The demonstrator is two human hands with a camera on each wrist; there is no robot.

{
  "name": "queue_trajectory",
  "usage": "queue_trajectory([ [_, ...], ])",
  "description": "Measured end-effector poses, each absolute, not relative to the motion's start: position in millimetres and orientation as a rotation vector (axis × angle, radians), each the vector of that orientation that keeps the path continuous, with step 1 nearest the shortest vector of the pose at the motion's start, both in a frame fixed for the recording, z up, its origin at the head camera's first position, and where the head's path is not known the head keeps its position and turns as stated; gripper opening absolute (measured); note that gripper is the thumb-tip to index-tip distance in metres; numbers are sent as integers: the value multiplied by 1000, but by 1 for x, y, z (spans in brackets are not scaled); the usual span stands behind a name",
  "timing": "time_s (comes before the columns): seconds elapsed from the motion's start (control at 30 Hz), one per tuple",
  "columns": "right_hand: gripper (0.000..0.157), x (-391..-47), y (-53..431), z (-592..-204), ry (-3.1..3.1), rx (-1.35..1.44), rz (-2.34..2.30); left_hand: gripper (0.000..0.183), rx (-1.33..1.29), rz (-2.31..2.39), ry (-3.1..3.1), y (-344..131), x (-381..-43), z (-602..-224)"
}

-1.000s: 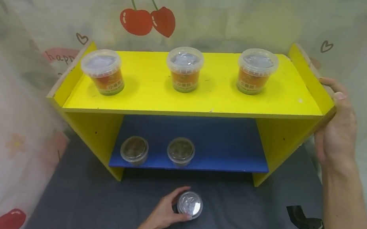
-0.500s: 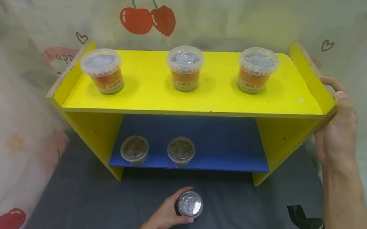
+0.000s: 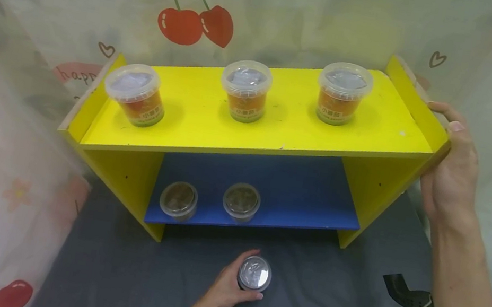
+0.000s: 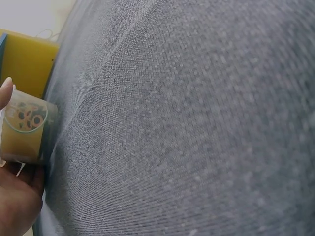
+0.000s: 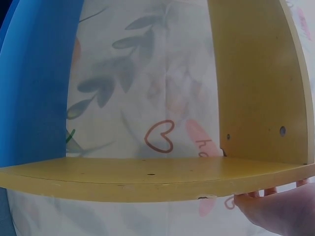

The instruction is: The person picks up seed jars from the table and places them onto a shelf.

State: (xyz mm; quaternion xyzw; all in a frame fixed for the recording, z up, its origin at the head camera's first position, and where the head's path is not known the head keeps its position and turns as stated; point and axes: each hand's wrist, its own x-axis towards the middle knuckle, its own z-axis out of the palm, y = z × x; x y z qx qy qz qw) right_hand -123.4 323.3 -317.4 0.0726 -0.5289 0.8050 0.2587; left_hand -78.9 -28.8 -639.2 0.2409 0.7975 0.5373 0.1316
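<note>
In the head view, my left hand [image 3: 226, 290] holds a small round plastic cup [image 3: 254, 274] with a clear lid, thumb on the near side and fingers on the far side. The cup is close over or on the dark cloth in front of the shelf. In the left wrist view, a ring pattern shows on the side of the cup [image 4: 29, 128], between thumb and fingers [image 4: 19, 201]. My right hand [image 3: 453, 170] grips the upper right end of the yellow and blue shelf [image 3: 287, 138]. In the right wrist view, its fingertips lie along the side panel [image 5: 147, 172].
Three lidded cups with orange labels, the middle one [image 3: 246, 92] among them, stand on the yellow top. On the blue lower board [image 3: 308, 190] are a left cup [image 3: 179, 200] and a second cup [image 3: 241, 202]. A cherry-print curtain [image 3: 321, 15] hangs behind; dark cloth [image 3: 323, 305] lies beneath.
My left thumb and fingers have shifted slightly further round the cup, which stays nearly in place. My right hand keeps its grip on the shelf. The head view has shifted a little.
</note>
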Motion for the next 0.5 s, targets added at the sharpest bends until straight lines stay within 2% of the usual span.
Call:
queue_trajectory([
  [0.5,42,-124,322,-317,-1459,154,2149,98,637,1539,2353,-26,-80,-636],
])
